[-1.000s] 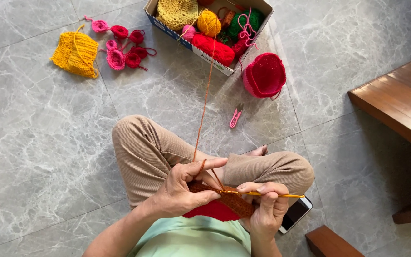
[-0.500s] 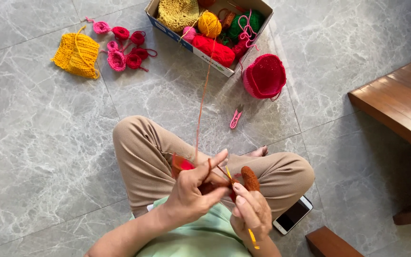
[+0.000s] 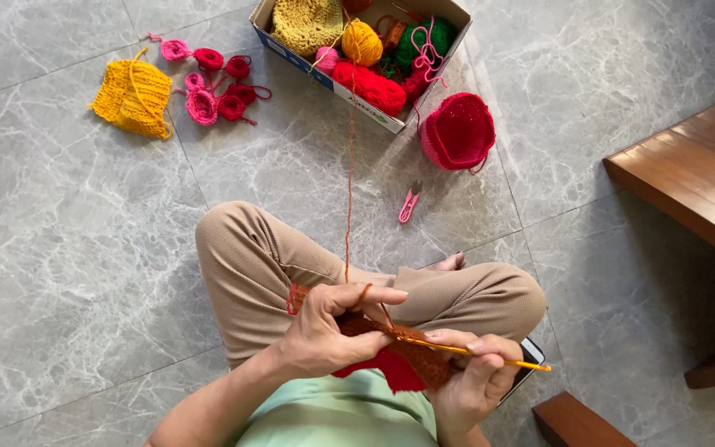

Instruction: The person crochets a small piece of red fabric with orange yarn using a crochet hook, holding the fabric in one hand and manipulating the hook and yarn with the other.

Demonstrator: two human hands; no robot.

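Head view: a rust-brown crochet piece lies pinched between both hands above the crossed legs, left hand curled around its upper edge, strand looped over the forefinger. Right hand grips a yellow crochet hook, fingers closed on it, tip at the work. Beyond lie pink snips, a red knitted cap and a cardboard box of yarn.

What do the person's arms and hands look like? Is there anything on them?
Both forearms are bare, with no sleeves reaching them. The left hand and right hand wear no gloves, and no rings, watch or bracelet show from this view. The fingernails look short and unpainted.
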